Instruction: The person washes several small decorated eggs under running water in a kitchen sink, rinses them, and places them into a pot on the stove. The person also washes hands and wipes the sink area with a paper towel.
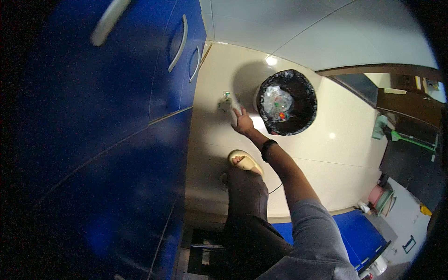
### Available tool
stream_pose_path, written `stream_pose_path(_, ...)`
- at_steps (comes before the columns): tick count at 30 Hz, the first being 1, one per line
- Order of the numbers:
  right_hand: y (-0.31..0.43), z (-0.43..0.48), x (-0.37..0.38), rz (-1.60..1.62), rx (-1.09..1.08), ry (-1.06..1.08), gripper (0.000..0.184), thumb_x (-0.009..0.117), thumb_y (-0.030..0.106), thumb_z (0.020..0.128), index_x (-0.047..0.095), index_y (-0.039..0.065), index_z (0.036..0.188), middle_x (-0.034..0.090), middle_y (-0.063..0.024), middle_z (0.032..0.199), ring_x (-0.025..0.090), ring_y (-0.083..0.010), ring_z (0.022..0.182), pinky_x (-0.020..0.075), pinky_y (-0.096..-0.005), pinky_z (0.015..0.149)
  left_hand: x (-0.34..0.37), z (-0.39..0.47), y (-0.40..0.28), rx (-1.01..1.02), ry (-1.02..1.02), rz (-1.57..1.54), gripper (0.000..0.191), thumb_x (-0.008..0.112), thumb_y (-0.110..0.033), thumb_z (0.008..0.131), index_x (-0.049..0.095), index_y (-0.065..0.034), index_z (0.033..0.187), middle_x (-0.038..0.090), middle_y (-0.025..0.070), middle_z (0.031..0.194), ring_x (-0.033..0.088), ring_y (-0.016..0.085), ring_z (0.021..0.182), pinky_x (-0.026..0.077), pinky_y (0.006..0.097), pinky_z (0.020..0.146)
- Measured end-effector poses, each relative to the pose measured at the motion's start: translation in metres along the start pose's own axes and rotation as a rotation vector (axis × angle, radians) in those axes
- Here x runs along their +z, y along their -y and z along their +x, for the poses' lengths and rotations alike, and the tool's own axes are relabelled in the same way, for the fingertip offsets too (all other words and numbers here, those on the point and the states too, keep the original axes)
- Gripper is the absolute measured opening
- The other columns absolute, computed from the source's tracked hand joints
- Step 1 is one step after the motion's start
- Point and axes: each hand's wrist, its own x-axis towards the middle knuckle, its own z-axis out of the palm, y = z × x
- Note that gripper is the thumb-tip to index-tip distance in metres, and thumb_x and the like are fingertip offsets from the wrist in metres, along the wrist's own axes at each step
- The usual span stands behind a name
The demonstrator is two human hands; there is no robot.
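My right hand [242, 121] is low over the tiled floor, left of the bin, with a dark band on its wrist. A pale, see-through item [236, 101], plastic by its look, lies between its thumb and fingers; its exact kind is blurred. Just left of it, a small clear and green piece of litter [225, 102] is on the floor. The round bin [308, 108] has a black plastic liner folded over its rim. Inside lies crumpled clear plastic packaging [277, 99] with red and green parts. My left hand is out of view.
Blue cabinets [105, 115] with curved metal handles run along the left. My foot in a cream slide sandal [246, 162] stands below the hand. A thin dark cord [275, 189] lies beside my leg. A green-handled broom or brush [413, 140] is at the right, past the doorway edge.
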Motion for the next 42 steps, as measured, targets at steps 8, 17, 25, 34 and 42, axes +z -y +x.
stream_pose_path(8, -0.018, 0.117, 0.052, 0.171, 0.402, 0.05, 0.103, 0.079, 0.047, 0.06, 0.02, 0.017, 0.14, 0.024, -0.0256, 0.14, 0.039, -0.0407, 0.121, 0.0451, -0.0444, 0.092, 0.052, 0.036, 0.023, 0.02, -0.029, 0.184, 0.025, 0.051, -0.024, 0.09, 0.045, -0.0131, 0.069, 0.037, -0.0034, 0.057, 0.033, 0.008, 0.048, 0.031, 0.0224, 0.043)
stream_pose_path(17, -0.002, 0.109, 0.164, -0.058, 0.041, -0.041, 0.028, 0.05, 0.016, 0.087, 0.049, 0.011, 0.115, 0.04, -0.0217, 0.125, 0.05, -0.0376, 0.104, 0.0526, -0.0437, 0.074, 0.074, 0.051, 0.036, 0.044, -0.049, 0.276, 0.021, 0.052, -0.023, 0.089, 0.046, -0.0133, 0.071, 0.037, -0.0039, 0.06, 0.033, 0.008, 0.05, 0.031, 0.0234, 0.045)
stream_pose_path(25, 0.034, -0.048, 0.008, 0.507, -0.258, -0.321, 0.014, 0.056, 0.009, 0.08, 0.054, 0.003, 0.093, 0.057, -0.0164, 0.087, 0.059, -0.0332, 0.075, 0.0491, -0.0397, 0.064, 0.061, 0.025, 0.027, 0.0, -0.029, 0.294, 0.018, 0.054, -0.023, 0.087, 0.047, -0.0134, 0.073, 0.036, -0.0043, 0.063, 0.033, 0.008, 0.052, 0.03, 0.0243, 0.047)
stream_pose_path(34, -0.055, -0.084, -0.197, 0.289, 0.279, -0.153, 0.073, 0.074, 0.035, 0.071, 0.043, 0.003, 0.128, 0.061, -0.0239, 0.103, 0.061, -0.0353, 0.095, 0.0482, -0.0365, 0.081, 0.027, -0.009, 0.0, 0.013, 0.056, 0.308, 0.015, 0.055, -0.023, 0.086, 0.048, -0.0136, 0.076, 0.036, -0.0048, 0.066, 0.032, 0.007, 0.054, 0.029, 0.0252, 0.049)
stream_pose_path(42, -0.106, -0.081, -0.254, 0.117, 0.288, -0.115, 0.075, 0.059, 0.047, 0.081, 0.038, -0.003, 0.132, 0.043, -0.0218, 0.133, 0.043, -0.0315, 0.123, 0.0342, -0.037, 0.102, 0.007, 0.012, 0.007, -0.031, 0.384, 0.262, 0.029, 0.059, -0.018, 0.086, 0.042, -0.0147, 0.063, 0.036, -0.0048, 0.062, 0.032, 0.007, 0.052, 0.026, 0.0257, 0.048)
